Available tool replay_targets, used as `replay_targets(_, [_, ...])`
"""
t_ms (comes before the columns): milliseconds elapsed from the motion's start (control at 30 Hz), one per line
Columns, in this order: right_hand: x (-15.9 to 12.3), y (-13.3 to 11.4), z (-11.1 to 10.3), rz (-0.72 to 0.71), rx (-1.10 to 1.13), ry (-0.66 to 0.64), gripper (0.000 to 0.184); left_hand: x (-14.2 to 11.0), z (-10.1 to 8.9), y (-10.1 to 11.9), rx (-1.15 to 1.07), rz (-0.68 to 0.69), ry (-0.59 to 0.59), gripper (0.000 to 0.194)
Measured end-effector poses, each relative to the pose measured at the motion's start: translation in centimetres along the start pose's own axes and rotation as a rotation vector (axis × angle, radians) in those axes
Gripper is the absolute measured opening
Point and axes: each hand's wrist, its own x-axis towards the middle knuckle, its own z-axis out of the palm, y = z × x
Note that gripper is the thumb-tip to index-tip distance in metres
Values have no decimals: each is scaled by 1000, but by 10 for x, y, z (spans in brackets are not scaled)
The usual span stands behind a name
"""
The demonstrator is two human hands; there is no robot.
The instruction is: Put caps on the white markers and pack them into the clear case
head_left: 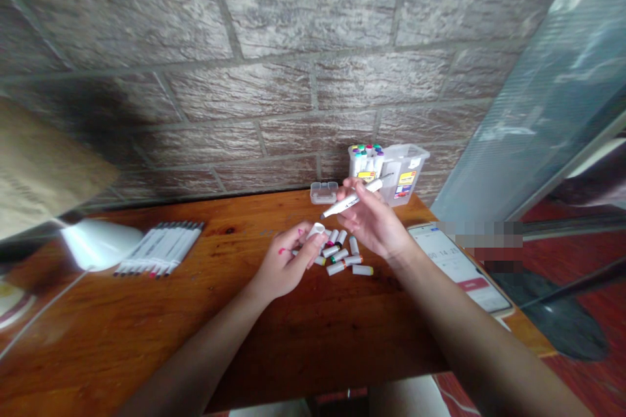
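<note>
My right hand (374, 221) holds a white marker pen (349, 201) by its middle, its uncapped tip pointing left toward my other hand. My left hand (288, 264) pinches a white marker cap (317, 230) between thumb and fingers, a short gap from the marker's tip. Below both hands, several loose caps (342, 255) lie scattered on the wooden table (195, 313). Pink ink marks show on my left hand.
A row of several capped-off markers (159, 249) lies at the left. A clear plastic box of markers (388, 172) and a small clear case (323, 192) stand by the brick wall. A phone (460, 267) lies at the right edge; a white lamp (100, 242) sits far left.
</note>
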Motion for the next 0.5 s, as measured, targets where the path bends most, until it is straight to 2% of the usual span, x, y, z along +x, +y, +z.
replay_targets(500, [0, 2, 4, -31, -36, -59, 19, 0, 0, 0, 0, 21, 58, 33])
